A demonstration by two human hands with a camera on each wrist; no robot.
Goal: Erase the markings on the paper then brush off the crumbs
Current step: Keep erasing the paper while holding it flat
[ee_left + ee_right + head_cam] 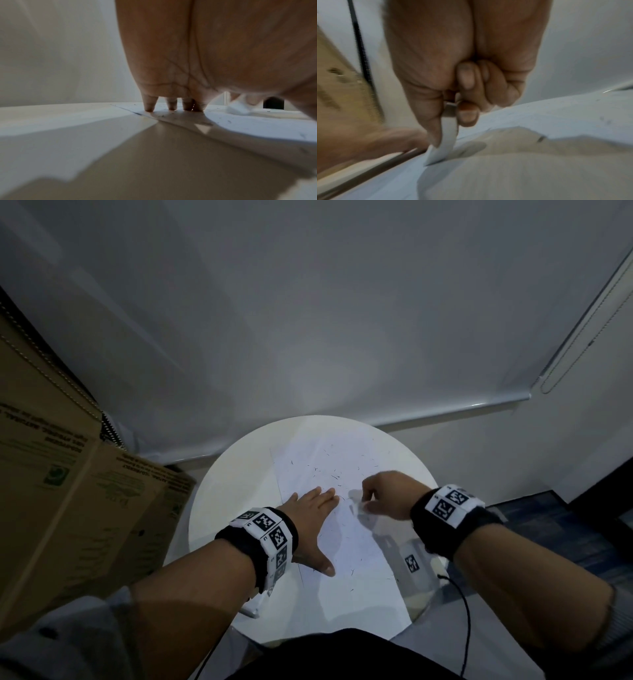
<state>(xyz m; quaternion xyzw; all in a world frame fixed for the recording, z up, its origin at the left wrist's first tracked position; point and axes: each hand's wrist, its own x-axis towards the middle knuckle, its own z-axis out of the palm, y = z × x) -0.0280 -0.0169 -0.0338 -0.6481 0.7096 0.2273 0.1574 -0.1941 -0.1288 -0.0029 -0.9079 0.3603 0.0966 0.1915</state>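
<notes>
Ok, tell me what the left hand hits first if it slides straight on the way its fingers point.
Probably only eraser crumbs: the left hand lies flat on the paper, and nothing larger lies ahead.

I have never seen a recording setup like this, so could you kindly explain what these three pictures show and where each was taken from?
No machine here: a person wears a head camera, plus one at each wrist on bands with black-and-white markers. The head view looks down on a round white table carrying a sheet of paper strewn with dark eraser crumbs. The left hand lies flat, pressing the paper down. The right hand pinches a white eraser whose tip reaches down to the sheet. The other two pictures are the wrist cameras, looking along each hand.
</notes>
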